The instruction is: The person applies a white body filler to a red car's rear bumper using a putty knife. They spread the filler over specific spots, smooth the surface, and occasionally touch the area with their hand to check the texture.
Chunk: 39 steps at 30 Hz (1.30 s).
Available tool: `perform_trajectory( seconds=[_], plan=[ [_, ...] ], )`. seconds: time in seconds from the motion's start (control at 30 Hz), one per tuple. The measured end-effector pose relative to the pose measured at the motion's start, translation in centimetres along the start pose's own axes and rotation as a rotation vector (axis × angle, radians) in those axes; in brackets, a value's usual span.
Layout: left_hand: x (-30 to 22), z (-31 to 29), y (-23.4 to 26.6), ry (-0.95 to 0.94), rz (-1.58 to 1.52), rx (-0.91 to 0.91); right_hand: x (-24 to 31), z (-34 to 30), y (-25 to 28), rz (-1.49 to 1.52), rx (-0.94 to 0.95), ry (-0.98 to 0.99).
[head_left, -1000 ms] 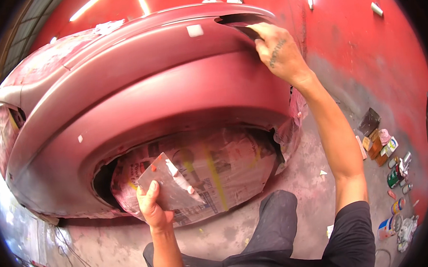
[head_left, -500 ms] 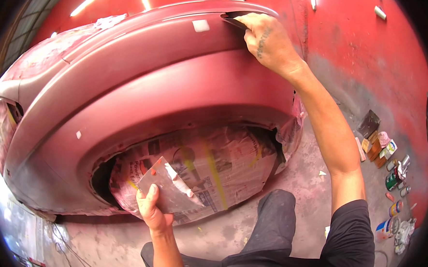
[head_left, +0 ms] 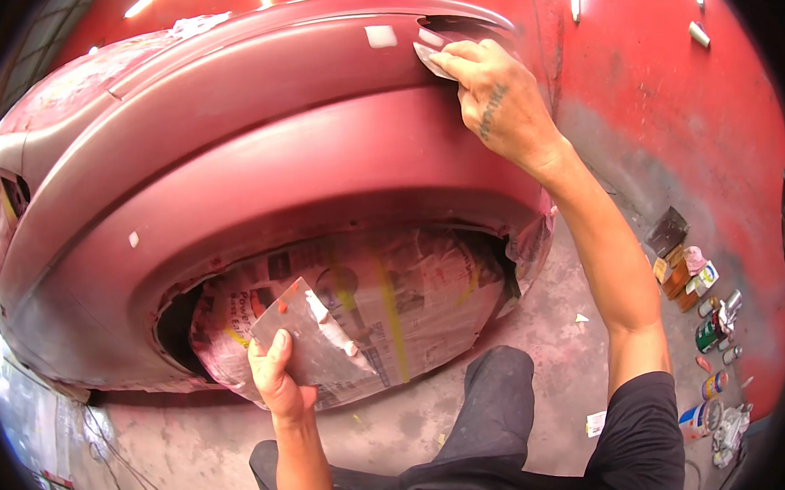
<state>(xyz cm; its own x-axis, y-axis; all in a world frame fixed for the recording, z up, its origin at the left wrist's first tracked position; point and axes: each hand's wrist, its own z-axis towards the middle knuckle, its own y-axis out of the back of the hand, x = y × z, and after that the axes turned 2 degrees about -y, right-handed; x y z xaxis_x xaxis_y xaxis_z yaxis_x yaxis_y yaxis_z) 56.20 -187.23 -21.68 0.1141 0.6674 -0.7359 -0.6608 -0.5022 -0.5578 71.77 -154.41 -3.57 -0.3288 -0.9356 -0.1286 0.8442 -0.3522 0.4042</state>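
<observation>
My right hand (head_left: 505,106) pinches a thin putty spreader (head_left: 434,63) at the upper right of a matte red car body panel (head_left: 316,147). The spreader's edge is close beside a dark opening (head_left: 461,27), at whose rim a whitish putty smear (head_left: 431,37) shows. Just left of it is a square white putty patch (head_left: 382,36), and a smaller patch (head_left: 134,239) sits far left on the panel. Low in front of the wheel arch, my left hand (head_left: 275,371) grips a flat grey mixing board (head_left: 305,347), thumb on top. A strip of white putty (head_left: 333,331) lies along the board.
Newspaper masking (head_left: 422,305) covers the wheel under the arch. On the floor at right stand several cans (head_left: 709,330), with a pink rag (head_left: 695,258) and a dark flat sheet (head_left: 669,230). Hoses or cables (head_left: 124,463) lie at lower left. A red wall (head_left: 669,97) rises behind.
My right hand has drawn slightly down and tilted the spreader, exposing a whitish smear by the opening. My left hand keeps the board nearly still. The view has shifted a little.
</observation>
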Motion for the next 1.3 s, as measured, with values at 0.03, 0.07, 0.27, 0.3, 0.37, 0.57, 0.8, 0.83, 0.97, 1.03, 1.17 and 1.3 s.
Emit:
perform_trajectory(
  seconds=[0.03, 0.07, 0.27, 0.3, 0.37, 0.57, 0.8, 0.83, 0.97, 1.03, 1.17, 1.3],
  plan=[
    [-0.1, 0.0, -0.1, -0.004, 0.006, -0.001, -0.6, 0.0, 0.2, 0.046, -0.013, 0.019],
    [-0.3, -0.2, -0.2, -0.008, 0.005, 0.009, -1.0, 0.1, 0.4, 0.092, -0.026, 0.038],
    [-0.8, -0.7, 0.5, -0.021, 0.013, 0.001, -2.2, 1.6, 0.3, 0.113, -0.092, -0.07],
    [-0.9, -0.7, 0.6, -0.025, 0.01, 0.002, -2.4, 1.9, 0.0, 0.101, -0.099, -0.03],
    [-0.9, -0.8, 1.0, -0.026, 0.003, 0.003, -2.6, 2.4, -0.4, 0.074, -0.083, -0.023],
    [-0.7, -0.7, 1.3, -0.016, -0.011, 0.016, -2.8, 2.3, -1.1, -0.003, -0.062, 0.001],
    [-0.7, -0.5, 1.5, -0.028, -0.041, -0.008, 0.5, 0.8, -0.9, -0.038, -0.068, 0.002],
    [-0.7, -0.4, 1.5, -0.031, -0.053, -0.016, 0.6, 0.5, -1.0, -0.081, -0.06, 0.007],
    [-1.0, -0.4, 1.3, -0.025, -0.04, -0.002, 1.2, 0.1, -0.3, 0.033, -0.074, 0.034],
    [-1.1, -0.4, 1.5, -0.035, -0.017, 0.026, 0.0, 0.5, 0.1, 0.051, -0.082, 0.025],
    [-1.5, -0.6, 1.5, -0.023, -0.013, 0.038, -1.3, 1.5, -0.1, 0.041, -0.133, -0.022],
    [-1.1, -0.9, 2.0, -0.025, -0.02, 0.012, -2.1, 2.3, -1.6, -0.07, -0.139, 0.022]
  ],
)
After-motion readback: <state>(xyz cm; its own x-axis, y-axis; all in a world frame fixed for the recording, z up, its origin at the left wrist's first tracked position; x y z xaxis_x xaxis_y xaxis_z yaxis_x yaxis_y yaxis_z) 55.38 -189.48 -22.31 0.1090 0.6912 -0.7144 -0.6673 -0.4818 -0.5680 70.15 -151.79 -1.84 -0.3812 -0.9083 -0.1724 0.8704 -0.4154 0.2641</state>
